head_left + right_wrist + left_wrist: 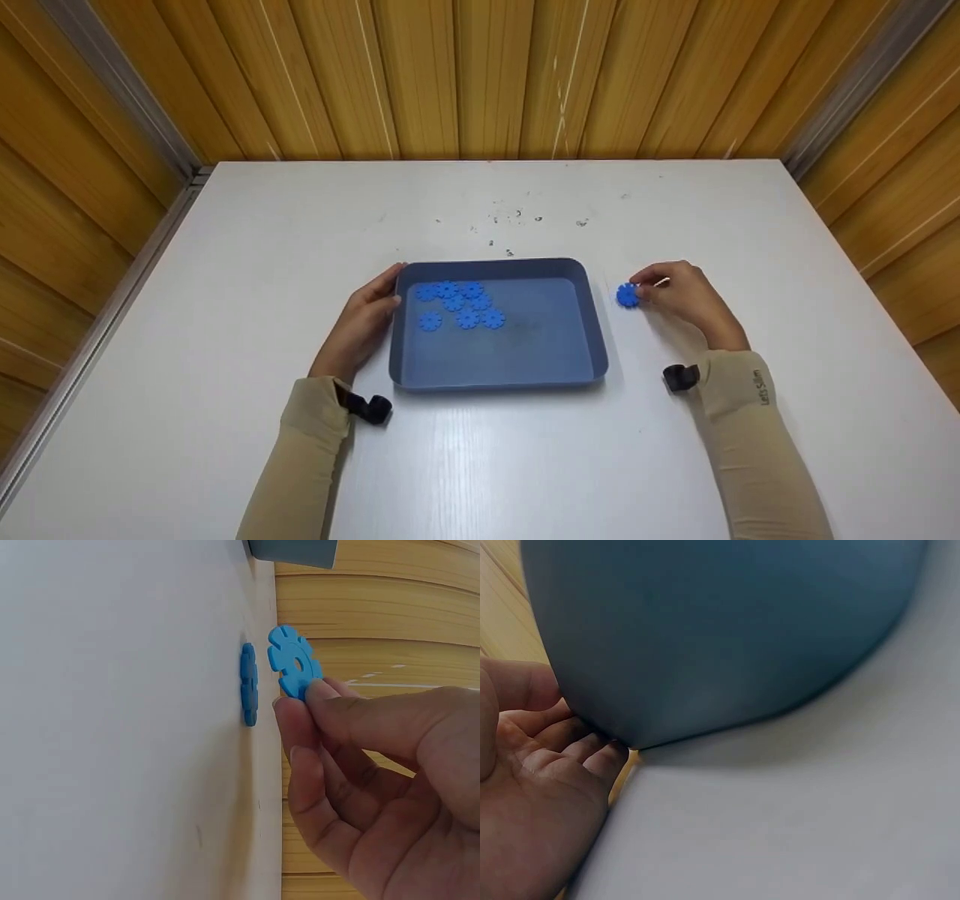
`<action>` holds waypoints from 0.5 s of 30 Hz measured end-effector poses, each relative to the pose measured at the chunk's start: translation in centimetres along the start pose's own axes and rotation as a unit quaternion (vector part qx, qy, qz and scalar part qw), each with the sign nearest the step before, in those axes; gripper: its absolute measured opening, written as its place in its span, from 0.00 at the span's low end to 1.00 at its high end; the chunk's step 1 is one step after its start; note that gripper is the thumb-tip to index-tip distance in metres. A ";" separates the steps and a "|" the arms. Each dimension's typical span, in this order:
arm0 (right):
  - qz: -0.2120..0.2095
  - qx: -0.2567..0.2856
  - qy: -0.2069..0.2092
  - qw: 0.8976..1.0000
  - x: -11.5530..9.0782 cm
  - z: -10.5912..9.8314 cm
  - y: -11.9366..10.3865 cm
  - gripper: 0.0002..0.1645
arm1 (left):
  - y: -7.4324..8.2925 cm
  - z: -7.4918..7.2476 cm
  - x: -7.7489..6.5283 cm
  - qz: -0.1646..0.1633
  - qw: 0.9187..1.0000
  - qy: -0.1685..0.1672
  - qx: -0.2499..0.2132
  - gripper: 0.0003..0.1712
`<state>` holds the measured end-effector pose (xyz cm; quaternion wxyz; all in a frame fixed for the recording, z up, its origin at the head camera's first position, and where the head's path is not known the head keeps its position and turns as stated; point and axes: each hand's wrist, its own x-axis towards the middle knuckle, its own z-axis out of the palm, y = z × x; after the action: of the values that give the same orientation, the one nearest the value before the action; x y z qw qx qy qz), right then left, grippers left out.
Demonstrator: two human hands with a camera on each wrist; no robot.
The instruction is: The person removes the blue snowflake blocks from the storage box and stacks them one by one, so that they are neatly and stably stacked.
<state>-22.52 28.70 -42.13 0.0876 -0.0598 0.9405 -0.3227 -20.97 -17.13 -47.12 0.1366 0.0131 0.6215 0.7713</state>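
Observation:
A blue-grey rectangular tray sits on the white table, with several blue notched discs lying flat in its left and far part. My left hand holds the tray's left side; in the left wrist view the fingers curl at its lower edge and the thumb touches its outer wall. To the right of the tray, my right hand pinches one blue notched disc between thumb and fingertips. Just under it, a second blue disc lies on the table, visible in the right wrist view.
The white table spreads around the tray, with small dark marks beyond its far side. Wood-look panels stand behind the table and at both sides. A black wrist camera juts inward from the right sleeve, another from the left.

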 end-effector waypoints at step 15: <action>0.037 0.010 -0.005 0.999 -0.1 0.0 0.3 0.16 | 0.0 -0.1 0.0 0.017 1.000 -0.006 0.001 0.36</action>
<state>-22.46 28.91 -42.32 0.1051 -0.0257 0.9385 -0.3280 -20.96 -17.21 -47.14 0.1268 0.0285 0.6215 0.7726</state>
